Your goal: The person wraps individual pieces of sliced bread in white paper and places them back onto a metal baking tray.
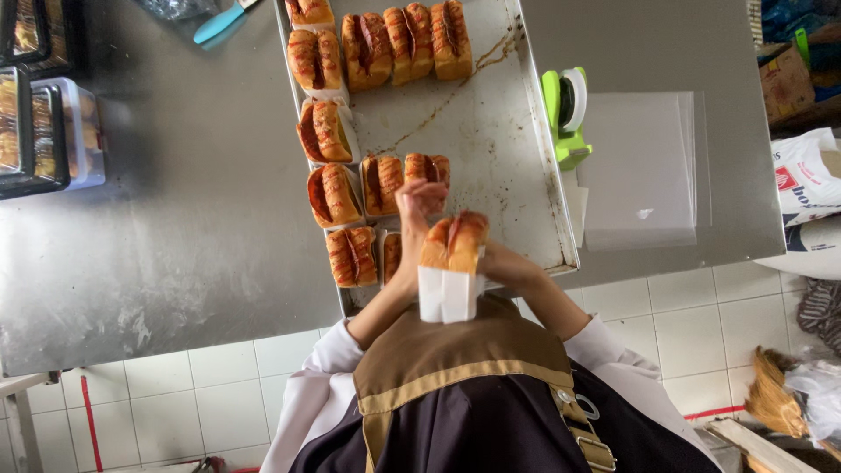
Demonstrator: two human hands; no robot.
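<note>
Both hands [419, 206] [501, 263] hold one bun [454, 241]; eleven buns [377, 48] on tray [491, 131]

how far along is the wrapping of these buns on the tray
Done: several filled golden buns along the metal baking tray's left side already sit in white paper. In hand: the left hand and right hand hold one bun in a white paper sleeve. Left: the top row of buns looks unwrapped.

Eleven filled buns [383, 183] are counted on one metal tray [491, 131], one more bun [454, 243] being held; one green tape dispenser [565, 114] is seen.
</note>
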